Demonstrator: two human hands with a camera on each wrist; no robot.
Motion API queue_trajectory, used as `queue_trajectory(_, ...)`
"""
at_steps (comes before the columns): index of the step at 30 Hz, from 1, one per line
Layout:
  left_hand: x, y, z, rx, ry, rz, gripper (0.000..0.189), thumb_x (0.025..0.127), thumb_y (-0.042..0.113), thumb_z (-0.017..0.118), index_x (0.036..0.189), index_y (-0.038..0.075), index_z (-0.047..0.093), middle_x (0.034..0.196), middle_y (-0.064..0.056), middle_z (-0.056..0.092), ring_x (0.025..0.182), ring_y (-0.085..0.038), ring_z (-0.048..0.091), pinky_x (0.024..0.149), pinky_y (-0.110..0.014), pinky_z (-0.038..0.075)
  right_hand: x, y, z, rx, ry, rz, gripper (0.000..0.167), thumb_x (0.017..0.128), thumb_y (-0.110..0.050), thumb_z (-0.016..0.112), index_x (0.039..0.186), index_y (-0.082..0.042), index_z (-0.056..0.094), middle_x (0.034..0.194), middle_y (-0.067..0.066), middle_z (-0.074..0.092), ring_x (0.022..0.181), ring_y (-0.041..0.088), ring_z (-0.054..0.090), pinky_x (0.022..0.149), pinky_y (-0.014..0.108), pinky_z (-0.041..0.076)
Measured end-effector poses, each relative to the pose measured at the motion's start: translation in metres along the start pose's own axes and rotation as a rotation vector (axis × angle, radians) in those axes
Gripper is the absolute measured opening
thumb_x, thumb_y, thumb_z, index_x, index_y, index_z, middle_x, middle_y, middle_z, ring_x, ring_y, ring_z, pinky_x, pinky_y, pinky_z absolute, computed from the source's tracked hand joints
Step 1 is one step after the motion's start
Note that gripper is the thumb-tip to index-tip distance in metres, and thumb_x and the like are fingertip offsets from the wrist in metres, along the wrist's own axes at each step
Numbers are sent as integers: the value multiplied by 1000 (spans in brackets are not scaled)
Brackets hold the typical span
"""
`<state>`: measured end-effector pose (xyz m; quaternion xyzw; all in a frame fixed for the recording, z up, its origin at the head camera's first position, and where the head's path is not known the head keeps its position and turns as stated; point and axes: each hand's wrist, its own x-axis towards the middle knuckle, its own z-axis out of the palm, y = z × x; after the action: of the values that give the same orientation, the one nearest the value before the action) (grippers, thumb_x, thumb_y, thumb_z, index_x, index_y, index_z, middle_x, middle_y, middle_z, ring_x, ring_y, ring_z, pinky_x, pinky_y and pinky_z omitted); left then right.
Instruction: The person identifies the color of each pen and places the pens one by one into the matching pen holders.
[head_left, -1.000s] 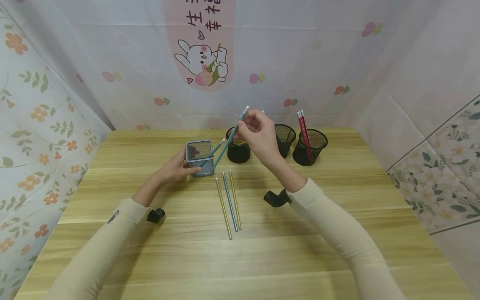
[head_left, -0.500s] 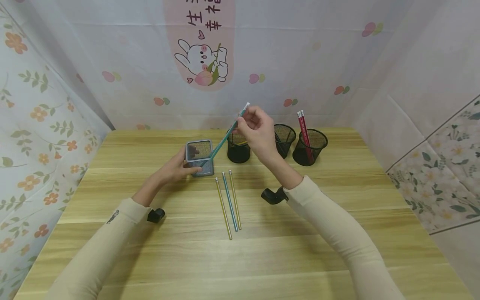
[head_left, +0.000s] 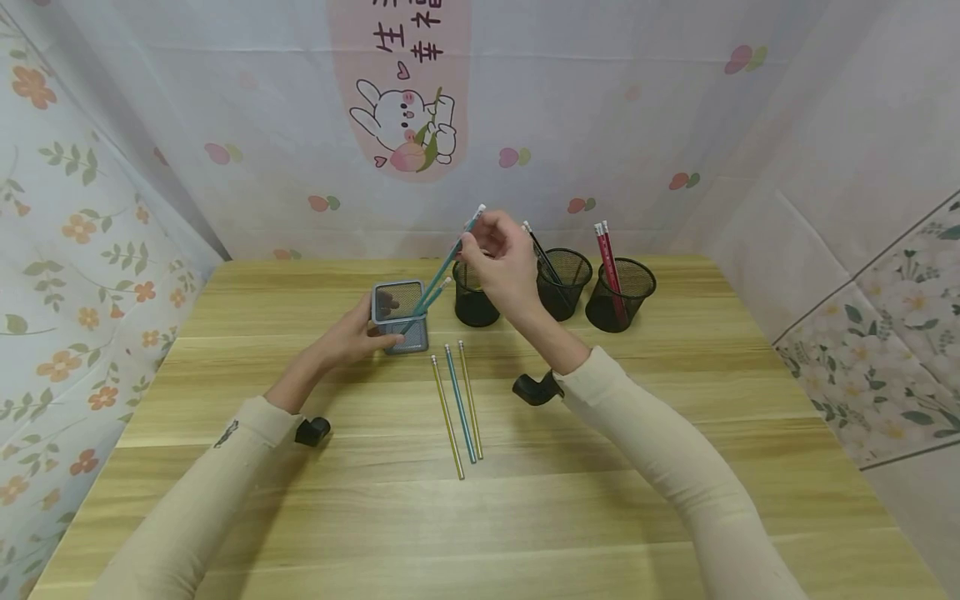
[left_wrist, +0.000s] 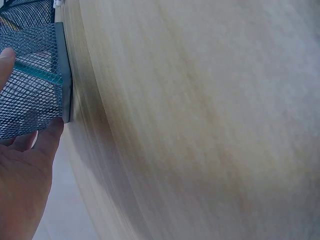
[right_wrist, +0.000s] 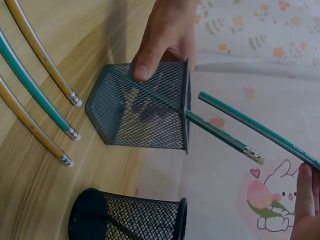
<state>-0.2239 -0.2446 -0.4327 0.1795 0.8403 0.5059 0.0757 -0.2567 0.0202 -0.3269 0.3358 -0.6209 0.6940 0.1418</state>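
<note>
My left hand (head_left: 347, 337) grips the square grey mesh pen holder (right_wrist: 150, 107), thumb on one wall. One green pencil (right_wrist: 220, 131) leans inside it, white eraser end sticking out past the rim. My right hand (head_left: 510, 265) pinches a second green pencil (right_wrist: 250, 123) near its eraser end. That pencil slants down to the left, and its lower end is close to the holder's opening, just outside it in the right wrist view. On the table before the holder lie two yellow pencils, a left one (head_left: 447, 417) and a right one (head_left: 472, 400), with a green pencil (head_left: 461, 404) between them.
Three round black mesh cups stand in a row: a left cup (head_left: 477, 310) partly behind my right hand, a middle cup (head_left: 564, 293) with dark pencils, and a right cup (head_left: 633, 292) with red pencils (head_left: 609, 258). A patterned curtain (head_left: 570, 125) hangs behind the table.
My right hand has shifted left with the pinched pencil, whose lower end has gone from in front of the holder's side up toward its opening. The left hand and holder have stayed still.
</note>
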Motion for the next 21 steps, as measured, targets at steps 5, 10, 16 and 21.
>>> queue_trajectory(5, 0, -1, 0, -6, -7, -2, 68, 97, 8, 71, 147, -5, 26, 149, -30, 36, 138, -47, 36, 108, -58, 40, -3, -14, 7, -38, -29, -13, 11, 95, 17, 55, 104, 22, 53, 93, 36, 61, 77, 51, 62, 71, 50, 60)
queue_trajectory(10, 0, -2, -1, 0, -5, -5, 68, 97, 8, 71, 147, -4, 27, 149, -30, 37, 138, -46, 36, 109, -59, 39, -4, -3, 10, -32, -41, 27, 10, 95, 15, 57, 105, 18, 55, 95, 27, 60, 79, 38, 64, 71, 37, 60)
queue_trajectory(16, 1, -2, -1, -12, -3, 7, 67, 97, 8, 72, 146, -4, 28, 147, -30, 38, 138, -46, 36, 109, -60, 38, -5, 20, 10, -44, -53, 57, 12, 94, 14, 60, 105, 15, 57, 92, 21, 61, 78, 28, 64, 67, 27, 58)
queue_trajectory(21, 1, -2, -1, -25, 1, 6, 67, 96, 7, 72, 146, -3, 29, 146, -29, 39, 137, -45, 37, 109, -60, 37, -7, 27, 11, -53, -86, 73, 9, 95, 9, 62, 104, 9, 60, 92, 16, 62, 78, 31, 63, 66, 26, 57)
